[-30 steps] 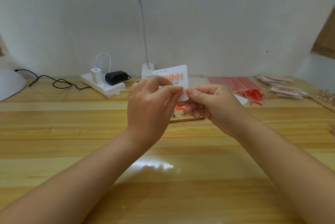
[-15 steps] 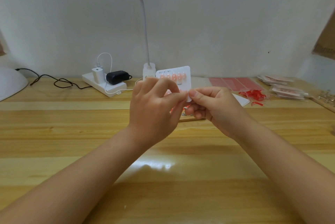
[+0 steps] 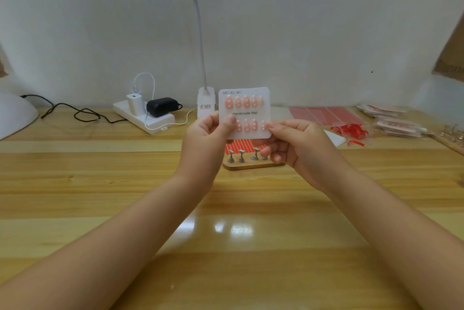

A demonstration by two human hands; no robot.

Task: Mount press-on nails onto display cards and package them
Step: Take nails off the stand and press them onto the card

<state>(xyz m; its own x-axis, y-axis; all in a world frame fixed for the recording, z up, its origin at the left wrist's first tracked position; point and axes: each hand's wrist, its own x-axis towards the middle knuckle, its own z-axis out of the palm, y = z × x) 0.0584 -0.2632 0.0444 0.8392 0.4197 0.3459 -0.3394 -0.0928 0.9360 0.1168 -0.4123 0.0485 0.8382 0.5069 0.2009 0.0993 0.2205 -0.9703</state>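
Note:
A white display card (image 3: 244, 113) printed "Handmade Nail" is held upright above the desk, facing me. Two rows of pink press-on nails (image 3: 243, 102) sit on it. My left hand (image 3: 206, 139) pinches its lower left edge, thumb over the lower row. My right hand (image 3: 293, 141) pinches the lower right corner. Under the card a wooden stand (image 3: 251, 165) carries several small metal nail holders, with a sheet of red adhesive strips (image 3: 238, 146) behind it.
A white desk lamp (image 3: 206, 104) stands behind the card, beside a power strip (image 3: 143, 119) with chargers and cables. To the right lie red adhesive sheets (image 3: 324, 114), peeled red scraps (image 3: 351, 131), packaged nail sets (image 3: 396, 124) and more metal holders (image 3: 452, 134). A white dome (image 3: 15, 114) is at left.
My left hand has slid from covering the card's front to its lower left edge, uncovering both rows of nails. The card has turned to face me and risen slightly.

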